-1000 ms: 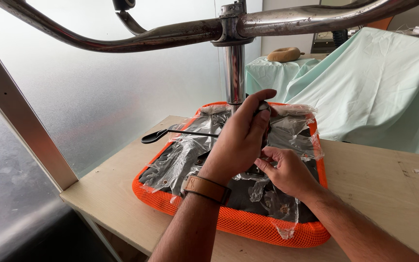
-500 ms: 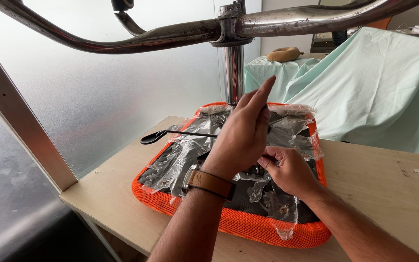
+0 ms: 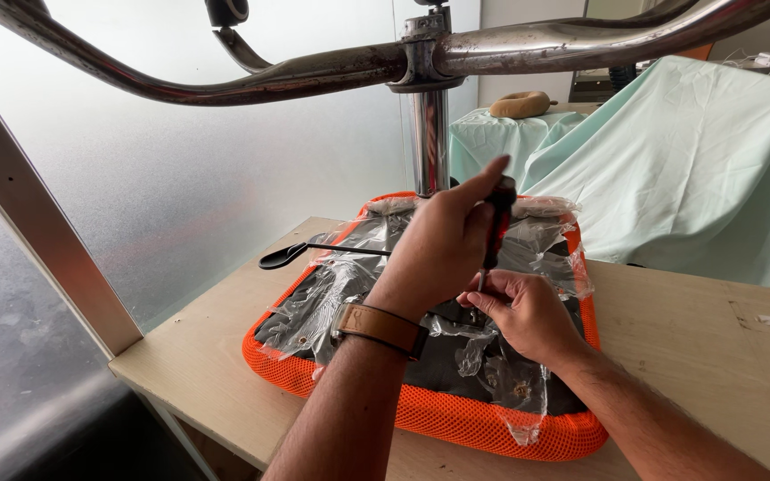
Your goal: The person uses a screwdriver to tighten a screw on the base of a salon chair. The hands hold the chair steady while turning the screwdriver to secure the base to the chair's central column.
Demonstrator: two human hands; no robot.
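Head view: one upturned chair seat (image 3: pixel 421 419), orange mesh edge, dark underside covered in torn clear plastic wrap (image 3: pixel 340 276), lying on a pale wooden table (image 3: pixel 688 356). One chrome column (image 3: pixel 428 142) rising from the seat's far side to a spread of curved chrome legs (image 3: pixel 251 85) overhead. One screwdriver (image 3: pixel 495 233), dark handle, held upright over the seat's middle, tip down. Left hand (image 3: pixel 443 245), brown-strapped watch at the wrist, clenched round the screwdriver handle. Right hand (image 3: pixel 523 312) resting on the seat underside, fingers pinched at the screwdriver's shaft near the tip. One black lever (image 3: pixel 314 253) projecting from the seat's left. Pale green cloth (image 3: pixel 697 169) draped behind.
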